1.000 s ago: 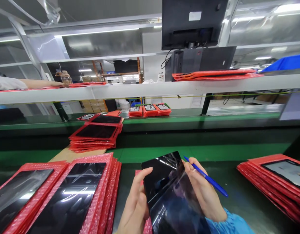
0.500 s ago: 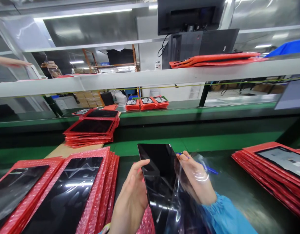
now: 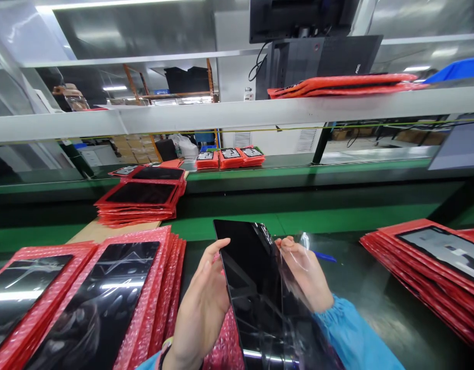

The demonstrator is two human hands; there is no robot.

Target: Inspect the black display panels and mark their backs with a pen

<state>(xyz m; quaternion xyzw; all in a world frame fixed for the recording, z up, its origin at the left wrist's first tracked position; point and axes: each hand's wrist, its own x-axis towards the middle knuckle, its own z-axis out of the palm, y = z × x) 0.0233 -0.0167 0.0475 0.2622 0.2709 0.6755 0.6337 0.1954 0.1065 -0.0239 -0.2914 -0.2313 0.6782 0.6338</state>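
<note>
My left hand (image 3: pixel 200 303) grips the left edge of a glossy black tablet screen (image 3: pixel 248 288), thumb on the front edge and fingers behind. The screen is tilted, top end away from me. Clear plastic film (image 3: pixel 294 329) hangs over its right side and runs up to its top right corner. My right hand (image 3: pixel 304 272) is beside the upper right edge, thumb and fingers pinched on the film, which also covers part of the hand. A blue strip or pen (image 3: pixel 325 257) lies just beyond this hand. Red bubble wrap (image 3: pixel 225 341) shows beneath the screen.
Stacked red bubble-wrap pouches topped with black screens (image 3: pixel 102 288) stand at left. Another pouch stack (image 3: pixel 144 198) sits farther back. At right is a pouch stack topped with a grey-backed panel (image 3: pixel 441 249). A white shelf rail (image 3: pixel 206 115) crosses ahead, with monitors (image 3: pixel 322 61) above.
The film has moved left across the screen's upper right corner. My right hand has shifted slightly left with it. A hand at the far left has gone from view.
</note>
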